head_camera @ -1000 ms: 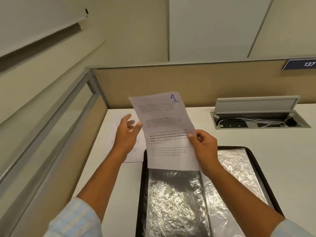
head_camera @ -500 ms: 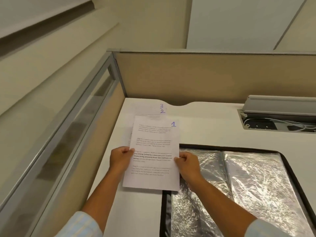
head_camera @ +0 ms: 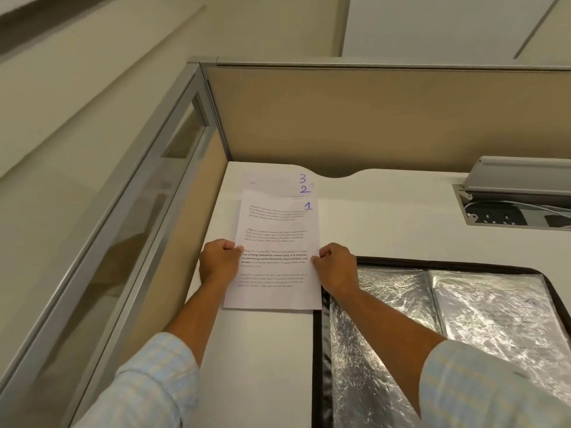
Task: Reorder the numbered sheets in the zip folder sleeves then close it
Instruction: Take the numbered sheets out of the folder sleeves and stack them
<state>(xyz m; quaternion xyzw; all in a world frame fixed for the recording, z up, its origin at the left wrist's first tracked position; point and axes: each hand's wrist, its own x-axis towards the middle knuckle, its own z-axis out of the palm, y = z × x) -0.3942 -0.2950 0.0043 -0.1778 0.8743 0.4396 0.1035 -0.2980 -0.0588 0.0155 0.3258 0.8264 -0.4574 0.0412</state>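
A tan partition stands along the far side of the white worktop, with a glazed metal-framed screen closing off the left. The black zip folder lies open on the near right of the worktop. Its crinkly clear sleeves are spread flat and catch the light, and I can see no paper in them from here. Beyond the folder, at the far right, a cable hatch sits in the worktop with its grey lid raised and white leads inside. The numbered sheets lie on the worktop just left of the folder, in the far left corner, staggered so that each blue number shows. Sheet 3 is farthest, sheet 2 peeks out below it, and sheet 1 is on top and nearest. The near right corner of sheet 1 meets the folder's far left corner. The person's left hand has its fingers curled and pinching the left edge of sheet 1. The right hand pinches the right edge the same way. Pale checked sleeves cover both forearms near the camera.
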